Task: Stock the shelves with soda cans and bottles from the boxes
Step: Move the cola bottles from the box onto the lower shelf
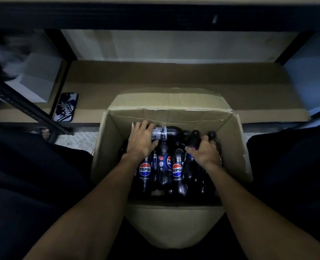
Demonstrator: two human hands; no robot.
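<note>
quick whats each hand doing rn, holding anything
Left hand: grips the sideways bottle at the far end of the box.
Right hand: grips a dark bottle near its top.

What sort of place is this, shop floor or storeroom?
Probably a stockroom or home storage corner, not clearly a shop: a dark metal shelving unit lined with cardboard, an open cardboard box of Pepsi bottles in front, and a phone on the shelf.
</note>
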